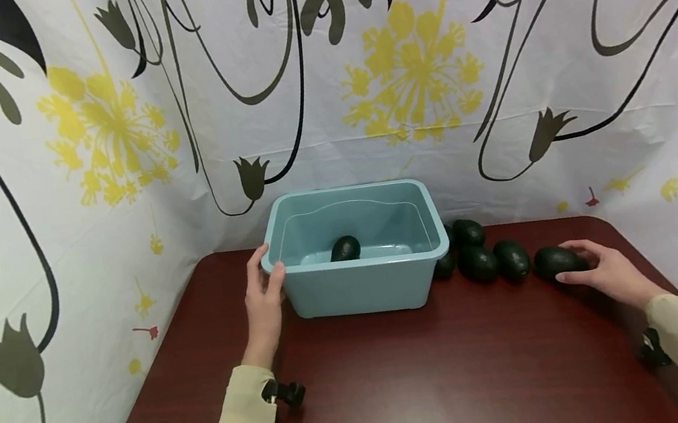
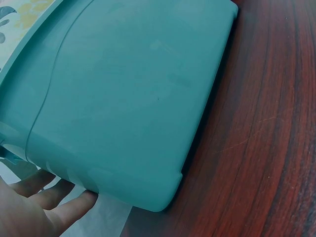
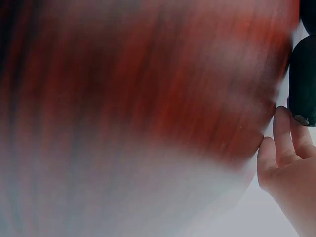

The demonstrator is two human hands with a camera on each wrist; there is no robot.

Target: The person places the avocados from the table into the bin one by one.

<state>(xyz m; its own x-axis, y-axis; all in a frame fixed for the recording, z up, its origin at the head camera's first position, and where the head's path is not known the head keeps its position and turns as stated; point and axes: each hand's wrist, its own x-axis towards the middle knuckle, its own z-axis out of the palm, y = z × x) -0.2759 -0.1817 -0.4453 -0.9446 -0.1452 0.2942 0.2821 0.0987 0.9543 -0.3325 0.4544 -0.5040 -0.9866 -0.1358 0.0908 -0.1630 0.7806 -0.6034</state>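
A light blue plastic bin [image 1: 362,289] stands on the table, with one dark green avocado [image 1: 345,248] lying inside. My left hand [image 1: 266,311] grips the bin's left rim, thumb at the front corner; in the left wrist view its fingers [image 2: 74,207] lie along the bin's outer wall. Off to the right, my right hand [image 1: 610,273] holds an avocado [image 1: 557,261] between thumb and fingers, at the end of a row of others. The right wrist view shows only part of that avocado [image 3: 303,81], at its edge.
Several more avocados [image 1: 477,263] are grouped between the bin and my right hand, one partly hidden behind the bin. The dark red wooden table [image 1: 451,381] ends near a patterned white cloth [image 1: 322,116] at the back and sides.
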